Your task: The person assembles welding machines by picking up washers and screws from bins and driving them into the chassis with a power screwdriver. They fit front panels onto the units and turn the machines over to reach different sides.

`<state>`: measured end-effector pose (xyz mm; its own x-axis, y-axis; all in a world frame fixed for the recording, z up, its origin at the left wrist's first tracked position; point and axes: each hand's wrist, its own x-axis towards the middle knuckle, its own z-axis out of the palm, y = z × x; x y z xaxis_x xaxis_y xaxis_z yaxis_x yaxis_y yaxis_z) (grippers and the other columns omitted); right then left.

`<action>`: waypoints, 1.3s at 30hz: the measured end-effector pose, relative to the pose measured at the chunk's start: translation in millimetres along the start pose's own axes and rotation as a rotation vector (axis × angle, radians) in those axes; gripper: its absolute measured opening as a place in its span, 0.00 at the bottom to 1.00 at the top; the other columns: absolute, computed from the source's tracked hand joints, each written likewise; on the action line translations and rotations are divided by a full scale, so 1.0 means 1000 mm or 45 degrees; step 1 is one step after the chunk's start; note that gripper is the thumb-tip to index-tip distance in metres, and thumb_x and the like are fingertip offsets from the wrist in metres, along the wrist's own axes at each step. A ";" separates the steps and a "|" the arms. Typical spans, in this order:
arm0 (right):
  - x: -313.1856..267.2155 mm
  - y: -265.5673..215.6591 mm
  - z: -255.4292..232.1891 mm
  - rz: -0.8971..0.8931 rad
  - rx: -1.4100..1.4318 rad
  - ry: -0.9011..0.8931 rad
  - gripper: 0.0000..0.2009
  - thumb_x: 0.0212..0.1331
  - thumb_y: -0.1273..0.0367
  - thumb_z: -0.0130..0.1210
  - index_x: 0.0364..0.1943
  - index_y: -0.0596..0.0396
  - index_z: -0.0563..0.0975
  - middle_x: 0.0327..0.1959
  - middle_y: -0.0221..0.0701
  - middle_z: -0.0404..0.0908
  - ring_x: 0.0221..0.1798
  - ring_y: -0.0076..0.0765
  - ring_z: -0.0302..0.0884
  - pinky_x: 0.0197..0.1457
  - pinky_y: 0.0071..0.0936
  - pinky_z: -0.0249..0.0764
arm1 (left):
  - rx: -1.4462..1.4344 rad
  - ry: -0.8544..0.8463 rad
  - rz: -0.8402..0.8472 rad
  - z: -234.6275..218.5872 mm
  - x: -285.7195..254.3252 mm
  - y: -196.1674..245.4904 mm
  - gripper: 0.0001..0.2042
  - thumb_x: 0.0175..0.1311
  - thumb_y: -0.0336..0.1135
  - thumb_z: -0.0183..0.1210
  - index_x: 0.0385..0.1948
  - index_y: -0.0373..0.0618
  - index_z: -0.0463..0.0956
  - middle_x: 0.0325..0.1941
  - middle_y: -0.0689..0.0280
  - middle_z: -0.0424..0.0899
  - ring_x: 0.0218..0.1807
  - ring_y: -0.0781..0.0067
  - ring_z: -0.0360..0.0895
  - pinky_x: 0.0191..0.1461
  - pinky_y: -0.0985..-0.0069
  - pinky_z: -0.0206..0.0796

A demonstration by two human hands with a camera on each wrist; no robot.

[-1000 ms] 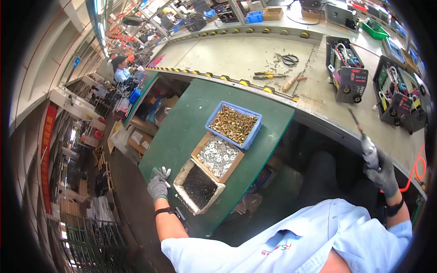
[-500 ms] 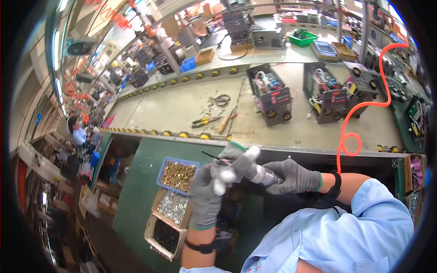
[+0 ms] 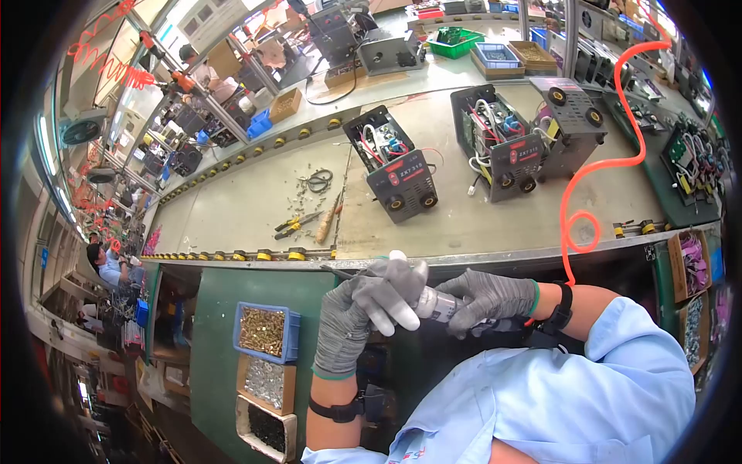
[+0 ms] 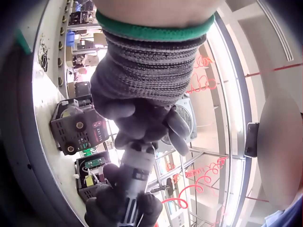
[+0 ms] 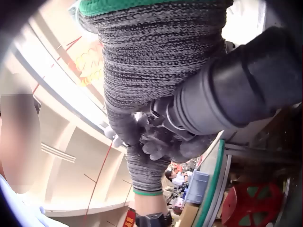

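Observation:
In the head view, my right hand (image 3: pixel 491 298), in a grey glove, grips the body of an air screwdriver (image 3: pixel 434 305) held level in front of my chest. My left hand (image 3: pixel 348 313), gloved too, has its fingers curled about the front end of the screwdriver. A dark bit tip sticks out past the left fingers. The left wrist view shows the left fingertips right at the pale nose of the screwdriver (image 4: pixel 137 165). At the other end, its thick black rear body (image 5: pixel 227 90) fills part of the right wrist view. Whether the left hand also holds screws, I cannot tell.
Below left, a green board (image 3: pixel 209 325) bears a blue bin of brass-coloured screws (image 3: pixel 263 331), a box of washers (image 3: pixel 265 382) and a box of black screws (image 3: pixel 267 425). Open-topped welder units (image 3: pixel 398 185), pliers (image 3: pixel 297 224) and an orange hose (image 3: pixel 618 162) are around the bench.
My left hand has come from beside the box of black screws up to the screwdriver. The right hand has brought the screwdriver inward from the right. My view has turned rightward.

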<state>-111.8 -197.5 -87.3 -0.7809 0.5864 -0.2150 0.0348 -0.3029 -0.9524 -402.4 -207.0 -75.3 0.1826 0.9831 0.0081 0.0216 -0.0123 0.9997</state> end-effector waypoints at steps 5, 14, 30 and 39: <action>-0.005 0.014 -0.003 0.106 0.637 -0.335 0.30 0.55 0.58 0.72 0.57 0.62 0.76 0.33 0.36 0.84 0.32 0.30 0.85 0.26 0.20 0.82 | 0.328 -0.251 0.125 -0.026 0.010 -0.065 0.13 0.79 0.43 0.53 0.49 0.45 0.80 0.50 0.73 0.87 0.44 0.81 0.84 0.47 0.82 0.78; -0.008 0.030 0.008 0.147 0.747 -0.418 0.35 0.49 0.53 0.77 0.55 0.63 0.76 0.31 0.39 0.84 0.28 0.32 0.84 0.24 0.22 0.80 | 0.217 -0.340 -0.071 0.007 -0.001 -0.030 0.16 0.73 0.37 0.62 0.48 0.29 0.80 0.43 0.55 0.88 0.45 0.74 0.86 0.50 0.74 0.80; -0.006 0.002 0.014 0.146 -0.221 0.039 0.31 0.55 0.61 0.73 0.63 0.59 0.77 0.32 0.27 0.85 0.30 0.18 0.80 0.34 0.20 0.76 | -0.067 -0.076 0.243 0.000 -0.009 -0.024 0.15 0.67 0.45 0.66 0.35 0.39 0.86 0.32 0.58 0.90 0.35 0.67 0.89 0.43 0.72 0.81; -0.017 0.024 0.010 0.100 0.441 -0.156 0.33 0.51 0.56 0.76 0.57 0.63 0.77 0.34 0.34 0.85 0.33 0.26 0.85 0.34 0.23 0.82 | -0.544 -0.115 0.030 0.009 -0.008 -0.057 0.22 0.63 0.48 0.73 0.49 0.41 0.82 0.44 0.65 0.89 0.47 0.74 0.86 0.53 0.75 0.79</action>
<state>-104.1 -221.7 -104.7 -0.8537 0.4635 -0.2375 -0.0990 -0.5920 -0.7998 -395.9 -215.5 -132.1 0.2636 0.9634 0.0483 -0.3886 0.0603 0.9194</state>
